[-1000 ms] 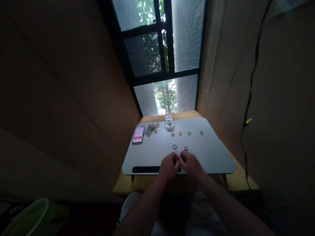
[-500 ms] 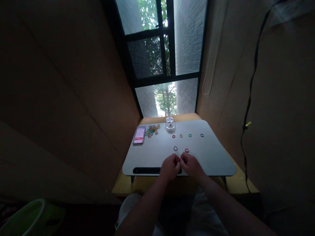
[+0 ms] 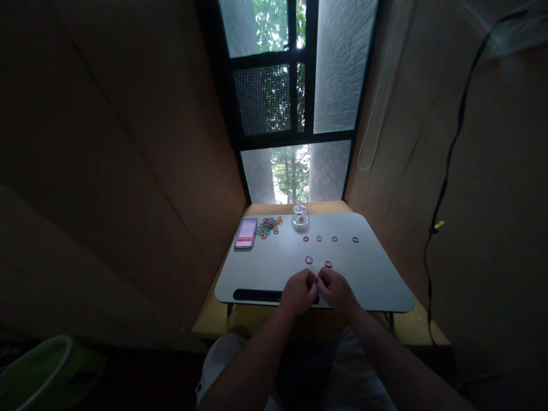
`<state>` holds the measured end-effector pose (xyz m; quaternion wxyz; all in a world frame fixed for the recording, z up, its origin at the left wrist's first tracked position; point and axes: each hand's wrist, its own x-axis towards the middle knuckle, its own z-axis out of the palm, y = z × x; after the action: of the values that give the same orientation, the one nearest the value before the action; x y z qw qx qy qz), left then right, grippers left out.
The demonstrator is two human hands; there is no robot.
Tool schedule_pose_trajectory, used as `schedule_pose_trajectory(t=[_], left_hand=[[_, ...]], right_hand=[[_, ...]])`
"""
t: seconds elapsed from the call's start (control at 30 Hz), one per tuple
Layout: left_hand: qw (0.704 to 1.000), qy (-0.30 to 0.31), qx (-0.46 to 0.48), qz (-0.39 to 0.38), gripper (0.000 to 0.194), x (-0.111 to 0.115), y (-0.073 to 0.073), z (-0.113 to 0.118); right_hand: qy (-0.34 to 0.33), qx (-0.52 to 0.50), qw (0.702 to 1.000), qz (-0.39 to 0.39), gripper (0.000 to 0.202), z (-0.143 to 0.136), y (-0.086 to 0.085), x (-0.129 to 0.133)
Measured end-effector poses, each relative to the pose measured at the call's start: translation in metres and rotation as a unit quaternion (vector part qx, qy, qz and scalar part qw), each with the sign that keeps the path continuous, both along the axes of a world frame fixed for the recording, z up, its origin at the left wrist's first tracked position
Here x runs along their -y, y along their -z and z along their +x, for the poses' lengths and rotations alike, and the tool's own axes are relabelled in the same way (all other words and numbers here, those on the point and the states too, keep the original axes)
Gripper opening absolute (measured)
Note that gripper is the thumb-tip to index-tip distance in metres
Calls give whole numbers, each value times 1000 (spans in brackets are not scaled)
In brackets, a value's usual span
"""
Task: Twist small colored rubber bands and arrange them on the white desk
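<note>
My left hand (image 3: 301,292) and my right hand (image 3: 337,290) meet over the front of a white lap table (image 3: 265,268). Both are closed, thumbs and fingers pinched tip to tip. Whatever sits between the fingertips is too small and hidden to make out. Just beyond them lie a purple band (image 3: 309,260), bent out of round, and a pink-red band (image 3: 328,264). Farther back is a spaced row: a red band (image 3: 305,239), a yellow band (image 3: 319,238), a green band (image 3: 334,239) and a dark teal band (image 3: 355,240).
A pile of coloured bands (image 3: 269,226) lies at the back left, beside a phone (image 3: 245,233) with a lit screen. A clear jar (image 3: 300,218) stands at the back edge, below the window. A black slot (image 3: 257,295) runs along the front. A green tub (image 3: 51,371) is at lower left.
The view has shifted slightly, so the table and its things sit a little differently in the frame. Both hands stay pinched together at the same place, with hardly any finger movement.
</note>
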<state>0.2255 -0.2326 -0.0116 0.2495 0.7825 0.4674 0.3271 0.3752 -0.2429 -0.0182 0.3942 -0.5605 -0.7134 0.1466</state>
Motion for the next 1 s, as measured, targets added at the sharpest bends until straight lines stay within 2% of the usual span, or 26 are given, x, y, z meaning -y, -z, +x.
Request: schedule_pose_trajectory(t=[1.0], left_hand=[[1000,-1,-8,-11,7,2,-5,0]], right_hand=[[-3,-20,1000,-2,14,0,-2,1]])
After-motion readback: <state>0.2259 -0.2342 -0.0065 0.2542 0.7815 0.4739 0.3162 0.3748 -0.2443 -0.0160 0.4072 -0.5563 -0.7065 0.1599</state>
